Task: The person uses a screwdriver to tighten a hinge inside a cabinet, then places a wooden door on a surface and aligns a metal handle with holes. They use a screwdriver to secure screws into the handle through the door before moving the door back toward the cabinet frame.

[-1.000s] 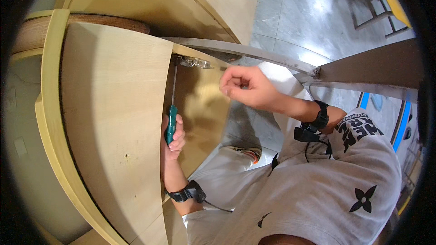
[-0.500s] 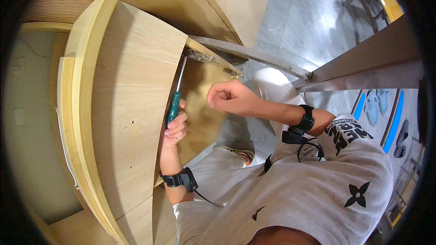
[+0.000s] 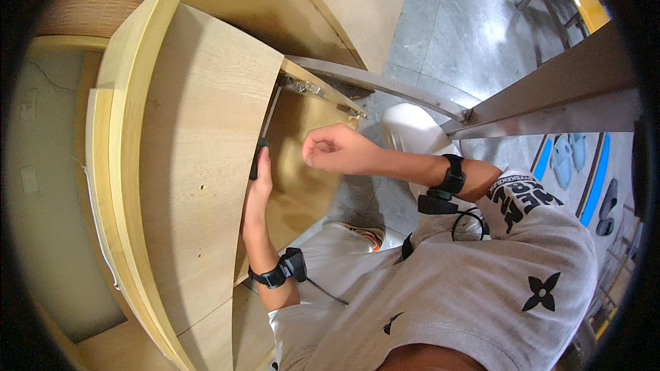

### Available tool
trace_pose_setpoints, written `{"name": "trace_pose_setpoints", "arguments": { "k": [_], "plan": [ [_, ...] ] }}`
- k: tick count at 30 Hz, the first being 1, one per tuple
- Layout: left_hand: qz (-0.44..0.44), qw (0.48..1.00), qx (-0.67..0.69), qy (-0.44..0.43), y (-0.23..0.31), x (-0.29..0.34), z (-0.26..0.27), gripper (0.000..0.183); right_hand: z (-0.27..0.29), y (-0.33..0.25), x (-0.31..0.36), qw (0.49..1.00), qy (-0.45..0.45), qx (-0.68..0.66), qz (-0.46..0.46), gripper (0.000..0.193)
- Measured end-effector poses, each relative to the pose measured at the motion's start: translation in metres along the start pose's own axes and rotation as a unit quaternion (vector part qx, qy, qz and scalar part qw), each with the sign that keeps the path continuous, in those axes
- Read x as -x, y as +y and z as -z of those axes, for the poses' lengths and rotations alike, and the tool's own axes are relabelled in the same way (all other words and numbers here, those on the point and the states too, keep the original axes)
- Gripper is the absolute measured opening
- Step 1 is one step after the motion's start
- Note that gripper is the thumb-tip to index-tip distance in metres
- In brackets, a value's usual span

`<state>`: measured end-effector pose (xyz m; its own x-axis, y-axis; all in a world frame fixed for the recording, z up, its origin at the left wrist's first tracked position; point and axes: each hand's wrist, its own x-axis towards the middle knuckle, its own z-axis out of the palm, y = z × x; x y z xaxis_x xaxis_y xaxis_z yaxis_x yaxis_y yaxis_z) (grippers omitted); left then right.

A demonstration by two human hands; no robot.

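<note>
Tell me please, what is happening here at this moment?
A person is working at a wooden cabinet. The left hand grips a screwdriver beside the edge of the panel, with its shaft pointing up to a metal hinge. Whether the tip sits in a screw is too small to tell. The right hand is loosely curled in front of the opening, apart from the screwdriver; whether anything is inside it is hidden.

The slim screwdriver shows a grey metal shaft and dark handle. Near the upper corner of the pale-tan, faintly grained wooden panel, the metal hinge is silvery. The light-grey cloth shirt bears a black four-petalled motif.
</note>
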<state>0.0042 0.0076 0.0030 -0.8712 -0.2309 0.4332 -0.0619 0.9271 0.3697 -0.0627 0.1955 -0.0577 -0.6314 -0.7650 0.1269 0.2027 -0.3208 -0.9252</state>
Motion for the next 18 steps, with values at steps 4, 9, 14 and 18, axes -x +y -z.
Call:
{"name": "trace_pose_setpoints", "arguments": {
  "k": [4,9,14,18],
  "plan": [
    [0.029,0.999,-0.011,0.04,-0.013,0.015,-0.012,0.031,-0.019,0.002,-0.019,1.0,-0.01,-0.009,-0.003,0.006],
    [0.348,0.788,0.489,-0.136,-0.009,0.013,0.009,0.02,-0.03,-0.018,-0.038,0.988,0.062,-0.097,-0.107,0.024],
    [-0.005,0.997,0.049,0.051,0.016,0.025,-0.011,0.03,-0.029,-0.017,-0.056,0.982,0.03,-0.148,-0.114,0.027],
    [0.184,0.951,0.246,0.016,0.008,0.033,-0.014,0.03,-0.03,-0.004,-0.064,0.981,0.075,-0.156,-0.085,0.027]
  ]
}}
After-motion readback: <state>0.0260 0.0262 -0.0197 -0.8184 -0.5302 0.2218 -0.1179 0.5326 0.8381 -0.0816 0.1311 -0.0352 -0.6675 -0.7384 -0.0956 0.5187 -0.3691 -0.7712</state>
